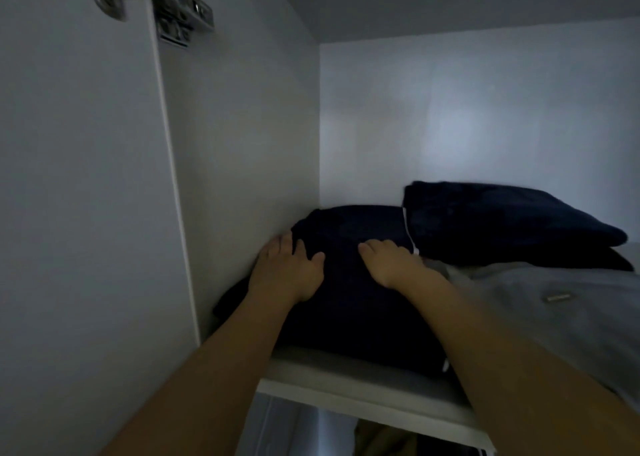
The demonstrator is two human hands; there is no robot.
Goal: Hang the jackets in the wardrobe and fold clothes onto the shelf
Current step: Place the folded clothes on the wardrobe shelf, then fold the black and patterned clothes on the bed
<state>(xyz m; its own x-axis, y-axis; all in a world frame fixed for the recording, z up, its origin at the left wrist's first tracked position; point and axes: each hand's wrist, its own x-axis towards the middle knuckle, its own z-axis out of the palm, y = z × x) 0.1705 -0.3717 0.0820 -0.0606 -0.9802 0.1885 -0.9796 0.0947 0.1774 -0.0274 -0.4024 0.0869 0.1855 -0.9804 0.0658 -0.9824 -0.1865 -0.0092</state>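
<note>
On white shelf (pixel 349 383), soft navy folded garment (pixel 353 303), left hand (pixel 287 275) and right hand (pixel 391 265) flat, fingers spread

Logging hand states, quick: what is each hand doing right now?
Left hand: open, fingers spread flat on the dark folded garment.
Right hand: open, pressing flat on the same garment, holding nothing.
</note>
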